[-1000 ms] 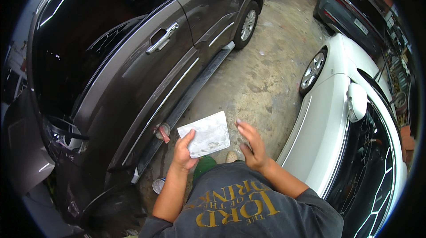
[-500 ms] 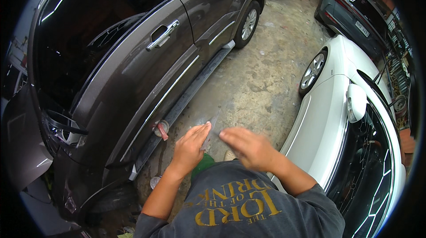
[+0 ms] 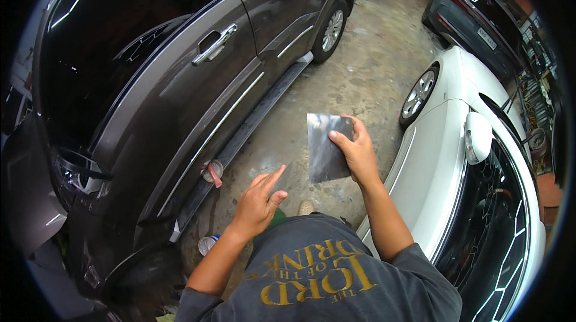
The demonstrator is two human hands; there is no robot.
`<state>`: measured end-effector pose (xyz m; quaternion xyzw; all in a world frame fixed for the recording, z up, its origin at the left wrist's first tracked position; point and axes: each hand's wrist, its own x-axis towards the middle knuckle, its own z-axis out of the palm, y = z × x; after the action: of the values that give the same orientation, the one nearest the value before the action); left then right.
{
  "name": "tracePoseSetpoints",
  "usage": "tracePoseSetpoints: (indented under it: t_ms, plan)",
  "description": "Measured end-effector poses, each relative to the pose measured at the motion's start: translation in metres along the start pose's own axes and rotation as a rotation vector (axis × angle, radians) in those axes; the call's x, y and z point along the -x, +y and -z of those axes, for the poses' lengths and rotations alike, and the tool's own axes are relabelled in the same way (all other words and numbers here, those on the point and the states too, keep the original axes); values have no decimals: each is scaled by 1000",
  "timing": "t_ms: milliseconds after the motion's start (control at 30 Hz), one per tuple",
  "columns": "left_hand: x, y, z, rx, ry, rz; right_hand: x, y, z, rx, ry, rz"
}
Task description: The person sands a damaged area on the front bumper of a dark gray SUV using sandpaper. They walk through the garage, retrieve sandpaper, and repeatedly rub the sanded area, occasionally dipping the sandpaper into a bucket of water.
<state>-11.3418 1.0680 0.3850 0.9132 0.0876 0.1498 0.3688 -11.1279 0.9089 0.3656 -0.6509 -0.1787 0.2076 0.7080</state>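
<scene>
My right hand (image 3: 361, 153) grips a dark, glossy rectangular plate (image 3: 327, 157) by its right side, thumb across the face. Pale smudges show near the plate's top edge. Lower and to the left, my left hand (image 3: 258, 203) has its fingers stretched out together and the thumb apart. A thin, see-through sheet (image 3: 286, 176) shows almost edge-on between that thumb and the fingers; its outline is faint. The two hands are apart. On the running board (image 3: 264, 107) of the dark car rests a round container (image 3: 213, 167) with a pinkish-red piece (image 3: 214, 177) sticking out.
A dark grey-brown car (image 3: 180, 100) stands along my left, its door handle (image 3: 215, 44) facing me. On my right is a white car (image 3: 429, 160) with a side mirror (image 3: 478, 137). A can (image 3: 207, 244) stands on the concrete floor (image 3: 366, 70). A grey car (image 3: 474, 16) is farther back.
My right hand has moved up and away from my left, and the plate's broad face now shows. The left hand stays near its place, its thumb now apart from the fingers.
</scene>
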Motion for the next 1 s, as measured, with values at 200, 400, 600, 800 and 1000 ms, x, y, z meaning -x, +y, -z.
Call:
tracePoseSetpoints:
  t_ms: [200,400,600,800,1000]
  plan:
    - [-16,31,-14,67,80,-115,-38,47,-11,-10,232,118]
    - [-35,22,-27,23,312,-55,44,48,-35,3,18,-38]
    - [-38,19,-59,794,370,392,68,61,-24,-416,16,-248]
    - [-25,5,-55,971,-164,481,48,19,28,-586,-97,-276]
    - [-33,-2,-30,383,-625,302,52,-25,55,13,-350,-326]
